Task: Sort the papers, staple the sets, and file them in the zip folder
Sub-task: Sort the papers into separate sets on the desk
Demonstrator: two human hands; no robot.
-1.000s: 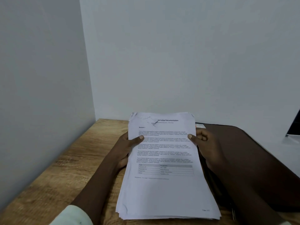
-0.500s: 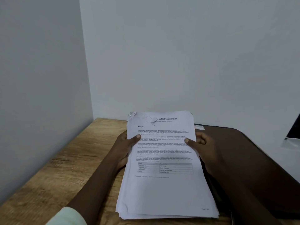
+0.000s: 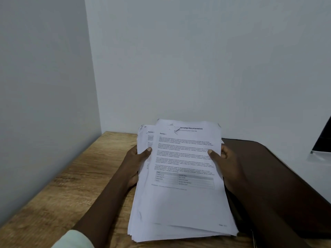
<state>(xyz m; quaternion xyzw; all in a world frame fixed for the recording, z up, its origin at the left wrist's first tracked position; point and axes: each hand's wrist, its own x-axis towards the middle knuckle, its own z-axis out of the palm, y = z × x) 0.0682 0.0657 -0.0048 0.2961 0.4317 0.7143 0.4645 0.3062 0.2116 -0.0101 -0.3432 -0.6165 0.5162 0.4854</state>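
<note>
A thick stack of white printed papers [image 3: 180, 203] is held over the wooden desk, its near end low by the desk edge. The top sheet [image 3: 186, 158], headed "Internship Documentation", has a torn upper left corner and sits shifted to the right, so the page below shows at the left. My left hand [image 3: 138, 160] grips the stack's left edge with the thumb on top. My right hand [image 3: 223, 163] grips the right edge, thumb pressing the top sheet. A dark brown zip folder [image 3: 279, 176] lies flat on the desk to the right, partly under my right arm.
The wooden desk [image 3: 71, 190] sits in a corner between a left wall and a back wall. A dark object with a pale edge [image 3: 322, 140] pokes in at the far right. No stapler is in view.
The top sheet has slid right and slightly up off the stack, uncovering the left margin of the page beneath. Both hands keep their hold on the edges.
</note>
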